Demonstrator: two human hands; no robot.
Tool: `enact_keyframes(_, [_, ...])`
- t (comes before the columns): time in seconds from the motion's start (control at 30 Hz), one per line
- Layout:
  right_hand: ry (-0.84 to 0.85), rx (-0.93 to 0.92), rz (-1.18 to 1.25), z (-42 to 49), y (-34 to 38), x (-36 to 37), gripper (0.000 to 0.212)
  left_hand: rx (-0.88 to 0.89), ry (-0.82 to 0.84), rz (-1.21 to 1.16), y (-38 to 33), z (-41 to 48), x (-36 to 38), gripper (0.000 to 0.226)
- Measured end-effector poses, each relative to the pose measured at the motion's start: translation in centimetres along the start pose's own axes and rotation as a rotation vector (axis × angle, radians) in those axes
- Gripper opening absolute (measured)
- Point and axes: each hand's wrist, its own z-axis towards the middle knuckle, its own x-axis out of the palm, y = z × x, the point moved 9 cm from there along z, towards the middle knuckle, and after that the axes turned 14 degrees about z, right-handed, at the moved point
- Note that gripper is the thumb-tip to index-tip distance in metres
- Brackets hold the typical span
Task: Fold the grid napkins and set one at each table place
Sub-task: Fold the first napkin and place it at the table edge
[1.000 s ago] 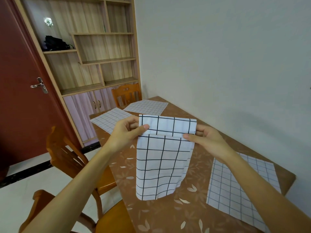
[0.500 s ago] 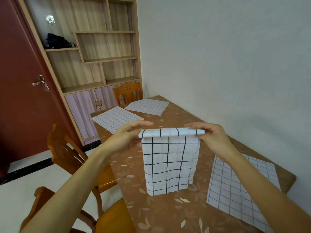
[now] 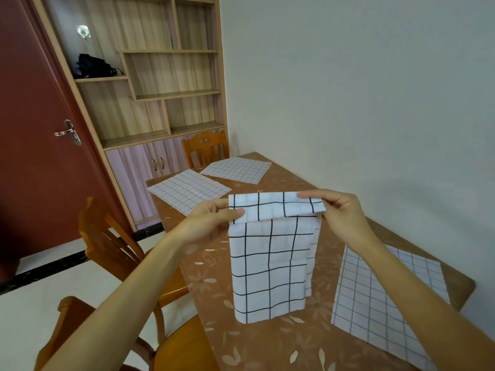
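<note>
Napkin (image 3: 270, 253) top fold turned toward viewer (was thin roll), flap visible

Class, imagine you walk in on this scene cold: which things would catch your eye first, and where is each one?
First, the bold-grid napkin held up mid-frame, its top edge folded over and pinched by the left hand and the right hand, hanging above the brown floral table. Next, three fine-grid mats lying flat: one at lower right, two at the far end.

tbl (image 3: 316, 344) bare under napkin (image 3: 270, 263); mats (image 3: 385, 298) flank.
</note>
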Motion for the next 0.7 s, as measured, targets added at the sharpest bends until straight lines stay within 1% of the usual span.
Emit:
enact_keyframes(0.03, [-0.002,0.051,0.028,0.1,-0.6,-0.1,0.041,0.008,-0.017,-0.004,-0.1,0.1,-0.2,0.029])
enact_keyframes(0.1, [0.010,0.255,0.243,0.0,-2.7,0.2,0.035,0.018,-0.046,-0.014,-0.2,0.3,-0.5,0.031])
enact_keyframes(0.13, [0.021,0.351,0.327,-0.2,-3.6,0.5,0.040,0.023,-0.056,-0.015,-0.3,0.3,-0.6,0.031])
enact_keyframes(0.17, [0.051,0.415,0.364,-0.5,-4.2,0.7,0.049,0.029,-0.064,-0.008,-0.3,0.4,-0.8,0.031])
enact_keyframes(0.2, [0.085,0.451,0.344,-0.7,-4.6,0.9,0.056,0.034,-0.070,0.004,-0.4,0.4,-0.8,0.032])
enact_keyframes(0.23, [0.120,0.467,0.295,-1.1,-4.8,1.1,0.057,0.039,-0.078,0.021,-0.4,0.4,-1.0,0.031])
enact_keyframes(0.3, [0.162,0.426,0.144,-1.4,-4.6,1.3,0.042,0.056,-0.082,0.064,-0.6,0.4,-1.0,0.030])
enact_keyframes(0.37, [0.152,0.353,0.074,-1.4,-4.0,1.1,0.026,0.074,-0.109,0.133,-0.8,0.3,-1.2,0.027])
enact_keyframes(0.5, [0.096,0.242,0.104,-1.0,-3.1,0.8,0.023,0.081,-0.168,0.319,-0.6,0.2,-1.6,0.028])
enact_keyframes(0.57, [0.053,0.175,0.077,-0.7,-2.7,0.4,0.022,0.007,-0.134,0.364,0.3,0.2,-1.3,0.039])
enact_keyframes(0.63, [0.026,0.115,0.024,-0.4,-2.5,0.0,0.029,-0.101,-0.099,0.346,1.4,0.3,-1.0,0.057])
enact_keyframes(0.7, [0.014,0.090,0.013,-0.5,-2.0,0.0,0.014,-0.161,-0.068,0.272,1.9,0.2,-0.6,0.070])
